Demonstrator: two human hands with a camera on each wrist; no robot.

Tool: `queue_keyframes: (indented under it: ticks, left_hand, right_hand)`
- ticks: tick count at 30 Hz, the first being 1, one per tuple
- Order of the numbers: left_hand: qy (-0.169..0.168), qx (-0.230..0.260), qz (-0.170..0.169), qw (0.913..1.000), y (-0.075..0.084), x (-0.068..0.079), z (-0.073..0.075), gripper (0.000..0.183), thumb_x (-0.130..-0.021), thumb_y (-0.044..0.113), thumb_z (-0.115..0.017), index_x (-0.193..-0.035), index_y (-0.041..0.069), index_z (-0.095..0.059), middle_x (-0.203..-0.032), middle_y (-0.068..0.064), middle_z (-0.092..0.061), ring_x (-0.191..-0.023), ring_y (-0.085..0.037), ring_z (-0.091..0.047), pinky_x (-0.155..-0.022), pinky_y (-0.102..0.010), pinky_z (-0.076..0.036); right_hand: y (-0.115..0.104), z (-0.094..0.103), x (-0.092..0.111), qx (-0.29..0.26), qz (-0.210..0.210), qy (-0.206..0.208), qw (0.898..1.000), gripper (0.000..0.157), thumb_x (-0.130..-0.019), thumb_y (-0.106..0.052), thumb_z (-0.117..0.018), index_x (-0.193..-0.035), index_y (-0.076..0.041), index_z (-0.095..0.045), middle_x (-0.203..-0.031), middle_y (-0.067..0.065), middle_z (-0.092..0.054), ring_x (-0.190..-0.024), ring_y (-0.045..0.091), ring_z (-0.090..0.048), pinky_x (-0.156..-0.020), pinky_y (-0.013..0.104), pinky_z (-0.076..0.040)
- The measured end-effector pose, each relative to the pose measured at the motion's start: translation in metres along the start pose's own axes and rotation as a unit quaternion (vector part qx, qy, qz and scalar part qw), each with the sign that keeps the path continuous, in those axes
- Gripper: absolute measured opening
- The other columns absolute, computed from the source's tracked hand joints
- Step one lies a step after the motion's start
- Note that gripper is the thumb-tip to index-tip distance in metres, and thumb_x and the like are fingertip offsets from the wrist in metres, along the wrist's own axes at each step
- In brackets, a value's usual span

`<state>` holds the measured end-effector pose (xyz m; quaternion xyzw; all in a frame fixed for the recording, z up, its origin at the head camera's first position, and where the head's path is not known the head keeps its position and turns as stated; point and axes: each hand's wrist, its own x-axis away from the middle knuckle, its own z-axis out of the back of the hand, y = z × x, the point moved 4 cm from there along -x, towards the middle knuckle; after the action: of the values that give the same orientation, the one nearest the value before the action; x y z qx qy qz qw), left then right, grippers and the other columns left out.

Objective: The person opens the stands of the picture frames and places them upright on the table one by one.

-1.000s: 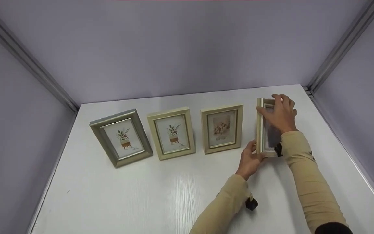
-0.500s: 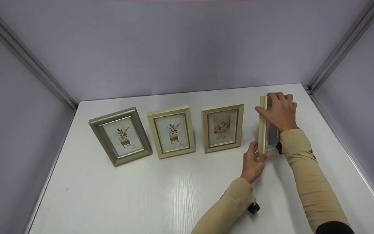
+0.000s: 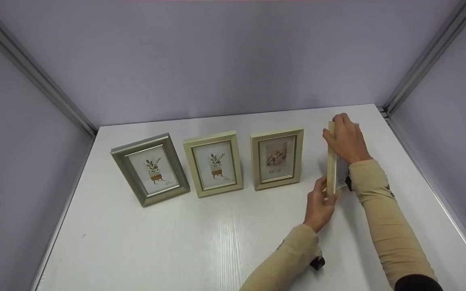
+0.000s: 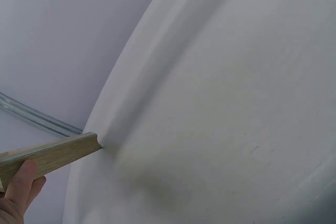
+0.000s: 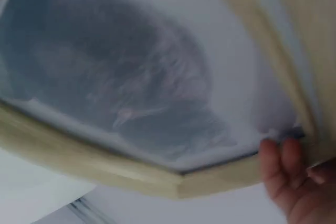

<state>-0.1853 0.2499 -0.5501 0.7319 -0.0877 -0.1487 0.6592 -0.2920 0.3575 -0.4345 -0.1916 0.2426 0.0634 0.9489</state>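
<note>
In the head view, a cream picture frame stands upright at the right of the table, turned nearly edge-on. My right hand grips its top, fingers over the upper edge and thumb on the near side. Low on the same frame, my left hand pinches the bottom corner. In the left wrist view the wooden side of the picture frame runs above my left hand. The right wrist view is filled by the glazed face of the picture frame, with my right hand at its border.
Left of the hands stands a cream frame with a brownish picture. Beyond it come another cream frame and a silver-grey frame, both with potted-plant prints. Grey walls enclose the white table.
The held picture frame has turned from showing part of its face to nearly edge-on and shifted slightly right. Both hands moved with it; the other three frames stayed in place.
</note>
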Motion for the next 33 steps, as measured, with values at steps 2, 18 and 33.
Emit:
queue_keyframes:
  ticks: [2, 18, 33]
  left_hand:
    - [-0.002, 0.001, -0.002, 1.0, 0.0, 0.001, -0.001, 0.053, -0.093, -0.012, -0.064, -0.14, 0.006, -0.05, -0.14, -0.013, -0.058, -0.111, -0.021, -0.067, -0.083, -0.02, -0.053]
    - [0.006, 0.005, -0.017, 0.9998, 0.007, -0.005, 0.001, 0.055, -0.085, -0.012, -0.074, -0.133, 0.007, -0.055, -0.132, -0.005, -0.058, -0.104, -0.01, -0.064, -0.081, -0.02, -0.054]
    - [-0.024, -0.013, 0.011, 0.9996, 0.008, -0.018, 0.014, 0.024, -0.098, 0.011, -0.069, -0.121, 0.01, -0.064, -0.12, 0.003, -0.064, -0.094, -0.005, -0.068, -0.077, -0.02, -0.054]
  right_hand:
    - [0.002, -0.001, 0.0, -0.012, 0.007, -0.005, 1.0, 0.026, -0.094, -0.005, -0.062, -0.107, 0.016, -0.055, -0.096, 0.03, -0.057, -0.078, 0.047, -0.059, -0.072, 0.06, -0.05]
    - [0.005, 0.01, 0.003, -0.092, -0.031, 0.012, 0.995, 0.026, -0.101, -0.007, -0.048, -0.116, 0.015, -0.048, -0.107, 0.032, -0.053, -0.09, 0.044, -0.054, -0.08, 0.06, -0.045]
    - [0.009, 0.021, 0.006, -0.07, 0.001, 0.051, 0.996, 0.023, -0.105, -0.005, -0.038, -0.11, 0.014, -0.049, -0.093, 0.031, -0.053, -0.081, 0.044, -0.054, -0.072, 0.057, -0.045]
